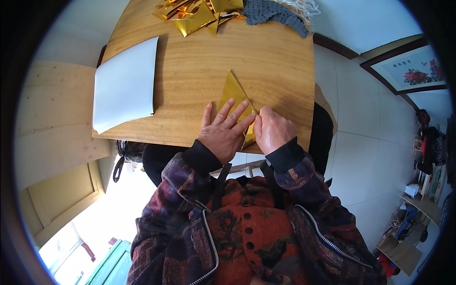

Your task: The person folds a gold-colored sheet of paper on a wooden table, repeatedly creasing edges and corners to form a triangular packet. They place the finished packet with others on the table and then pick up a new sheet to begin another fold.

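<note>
A sheet of shiny gold foil paper (231, 89), folded to a pointed shape, lies near the front edge of the wooden table with its tip facing away from me. My left hand (222, 130) rests flat on it, fingers spread, pressing it against the tabletop. Along the paper's right edge, my right hand (273, 129) is closed, its thumb and curled fingers pinching the folded edge. The lower part of the paper is partly covered by both hands.
A pile of gold foil pieces (194, 21) lies at the table's far side, beside a grey knitted cloth (273, 14) and clear plastic (304, 7). On the left sits a stack of white sheets (126, 85). A framed flower picture (408, 71) stands at the right.
</note>
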A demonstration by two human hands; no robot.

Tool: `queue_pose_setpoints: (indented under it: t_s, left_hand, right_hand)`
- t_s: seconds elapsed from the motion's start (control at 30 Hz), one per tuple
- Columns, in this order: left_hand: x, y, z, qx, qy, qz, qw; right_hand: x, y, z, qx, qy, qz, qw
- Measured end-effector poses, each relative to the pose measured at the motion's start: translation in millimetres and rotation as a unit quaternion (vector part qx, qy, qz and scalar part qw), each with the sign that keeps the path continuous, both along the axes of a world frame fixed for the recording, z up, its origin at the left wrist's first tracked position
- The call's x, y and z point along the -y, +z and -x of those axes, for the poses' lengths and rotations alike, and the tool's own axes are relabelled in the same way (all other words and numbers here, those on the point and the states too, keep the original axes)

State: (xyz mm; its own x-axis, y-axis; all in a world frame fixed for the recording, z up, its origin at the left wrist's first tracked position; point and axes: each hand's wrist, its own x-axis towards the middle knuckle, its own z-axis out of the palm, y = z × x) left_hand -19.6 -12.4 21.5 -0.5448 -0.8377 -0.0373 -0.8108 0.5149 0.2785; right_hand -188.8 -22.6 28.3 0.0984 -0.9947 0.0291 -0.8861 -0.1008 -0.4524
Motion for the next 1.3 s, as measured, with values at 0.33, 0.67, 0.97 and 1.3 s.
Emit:
queue_pose_setpoints:
  t_s: [0.33,0.67,0.97,1.3]
  left_hand:
    - [1,-8,1,0.003,0.014,-0.006,1.000]
    - [0,-9,0,0.011,0.012,0.020,1.000]
    - [0,-13,0,0.026,0.007,0.026,0.999]
    - [-1,-12,0,0.024,0.012,0.025,0.999]
  right_hand:
    - [-10,-4,22,0.210,-0.023,-0.030,0.977]
    - [-29,-9,17,0.075,0.037,0.076,0.994]
    - [-52,-17,25,-0.003,0.234,0.117,0.965]
    - [-54,-21,31,-0.047,0.259,0.079,0.962]
